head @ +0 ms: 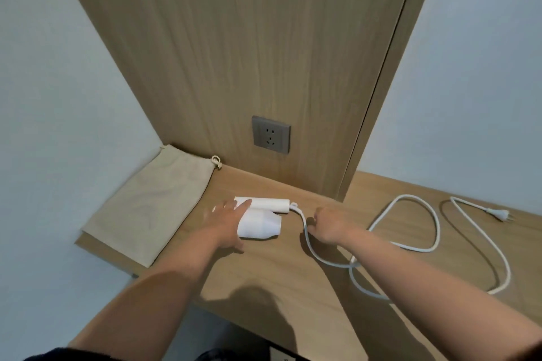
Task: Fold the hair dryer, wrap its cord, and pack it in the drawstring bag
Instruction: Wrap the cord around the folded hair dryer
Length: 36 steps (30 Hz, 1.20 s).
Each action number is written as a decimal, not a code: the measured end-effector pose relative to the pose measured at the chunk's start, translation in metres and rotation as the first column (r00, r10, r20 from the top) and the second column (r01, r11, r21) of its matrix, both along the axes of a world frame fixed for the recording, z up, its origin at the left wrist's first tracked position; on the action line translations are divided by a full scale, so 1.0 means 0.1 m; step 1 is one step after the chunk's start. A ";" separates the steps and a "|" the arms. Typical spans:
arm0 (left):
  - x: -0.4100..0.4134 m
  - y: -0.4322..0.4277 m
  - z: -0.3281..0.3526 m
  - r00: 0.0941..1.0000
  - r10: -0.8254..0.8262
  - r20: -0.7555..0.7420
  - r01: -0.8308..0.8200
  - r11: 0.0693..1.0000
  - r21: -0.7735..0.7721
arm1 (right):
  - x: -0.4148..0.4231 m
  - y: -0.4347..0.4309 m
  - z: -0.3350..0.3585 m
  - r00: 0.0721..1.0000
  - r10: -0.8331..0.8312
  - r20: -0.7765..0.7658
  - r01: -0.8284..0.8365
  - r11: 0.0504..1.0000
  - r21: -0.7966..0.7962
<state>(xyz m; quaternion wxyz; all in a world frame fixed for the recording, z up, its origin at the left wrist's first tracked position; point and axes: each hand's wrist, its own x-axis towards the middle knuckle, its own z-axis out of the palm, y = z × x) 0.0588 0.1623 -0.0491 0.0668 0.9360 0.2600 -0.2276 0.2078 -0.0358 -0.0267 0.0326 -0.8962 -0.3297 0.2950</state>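
A white hair dryer point(264, 221) lies folded on the wooden desk point(264, 269), its handle along the body. My left hand point(227, 220) rests flat on its left end, fingers spread. My right hand point(330, 226) is closed around the white cord point(422, 246) just right of the dryer. The cord runs in loose loops over the right of the desk and ends in a plug point(498, 215). A beige drawstring bag point(152, 202) lies flat at the desk's left end, its string knot point(216, 162) at the back corner.
A grey wall socket point(271, 134) sits in the wood panel behind the dryer. White walls close in on the left and right. The desk's front edge runs diagonally near my forearms.
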 end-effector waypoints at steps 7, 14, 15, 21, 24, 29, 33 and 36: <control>0.03 0.17 -0.12 0.992 -0.123 0.041 0.119 0.989 0.086 | 0.06 0.27 -0.12 0.943 -0.175 -0.282 0.216 0.969 0.123; -0.01 0.04 -0.09 0.903 -0.271 0.335 0.269 0.962 0.053 | 0.13 0.16 0.13 0.918 -0.179 -0.355 0.302 0.895 0.329; 0.00 0.01 -0.05 0.879 -0.290 0.379 0.296 0.954 0.044 | 0.16 0.13 0.16 0.924 -0.178 -0.338 0.301 0.884 0.359; 0.20 -0.17 0.36 0.717 -0.426 0.552 0.451 0.887 0.099 | 0.33 -0.15 0.61 0.942 -0.139 -0.305 0.275 0.842 0.464; 0.30 -0.25 0.61 0.693 -0.413 0.591 0.448 0.889 0.095 | 0.43 -0.33 0.87 0.924 -0.168 -0.343 0.336 0.786 0.519; 0.41 -0.49 1.10 0.767 -0.224 0.602 0.353 0.930 -0.103 | 0.56 -0.57 1.26 0.916 -0.139 -0.376 0.360 0.697 0.620; 0.50 -0.63 1.41 0.808 -0.136 0.574 0.306 0.928 -0.211 | 0.62 -0.76 1.54 0.943 -0.120 -0.311 0.307 0.678 0.668; 0.56 -0.73 1.69 0.802 -0.184 0.569 0.353 0.913 -0.202 | 0.65 -0.87 1.72 0.953 -0.103 -0.284 0.279 0.661 0.696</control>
